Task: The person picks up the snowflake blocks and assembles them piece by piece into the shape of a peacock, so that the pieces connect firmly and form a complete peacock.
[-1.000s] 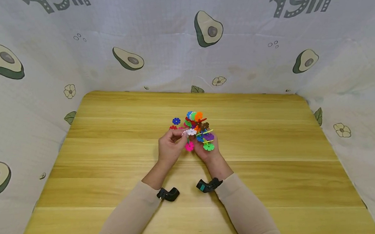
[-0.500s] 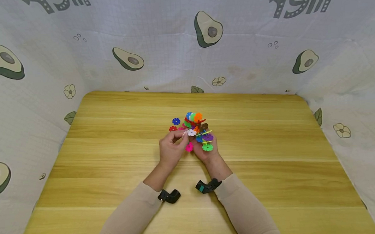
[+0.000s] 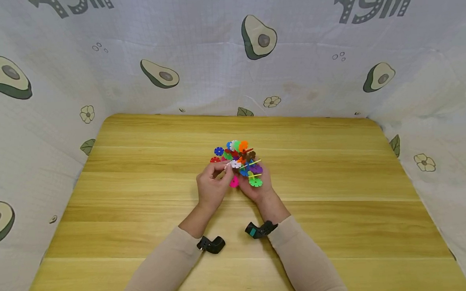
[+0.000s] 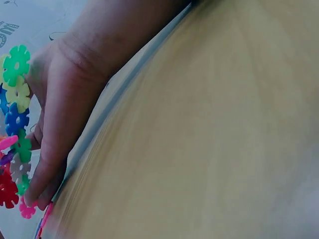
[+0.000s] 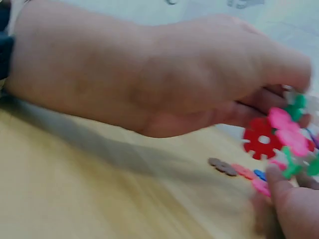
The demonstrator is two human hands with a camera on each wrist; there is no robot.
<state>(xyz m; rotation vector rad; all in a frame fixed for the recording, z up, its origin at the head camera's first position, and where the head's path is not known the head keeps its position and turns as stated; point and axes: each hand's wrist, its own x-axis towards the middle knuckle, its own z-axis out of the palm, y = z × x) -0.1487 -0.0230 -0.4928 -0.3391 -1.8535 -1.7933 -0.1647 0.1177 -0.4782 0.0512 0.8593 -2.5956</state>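
Note:
A colourful cluster of joined, notched plastic snowflake discs (image 3: 255, 168) is held over the middle of the table. My right hand (image 3: 264, 191) cradles it from below and the right, its fingers mostly hidden beneath. Thumb and index finger of my left hand (image 3: 212, 188) pinch a white snowflake disc (image 3: 228, 165) at the cluster's left side, beside another white disc (image 3: 235, 164). A pink disc (image 3: 234, 182) sticks out low between the hands. In the left wrist view, green, yellow and blue discs (image 4: 17, 118) run along a hand. The right wrist view shows a red disc (image 5: 262, 139) near curled fingers.
Just behind the left hand, a loose blue disc (image 3: 219, 151) and a red disc (image 3: 215, 159) lie on the wooden table (image 3: 329, 180). A brown disc (image 5: 222, 167) lies there in the right wrist view. Behind the table hangs an avocado-print cloth (image 3: 211, 41).
The cluster has shifted slightly left and turned a little, its top discs swinging left. The left hand keeps its pinch in nearly the same spot.

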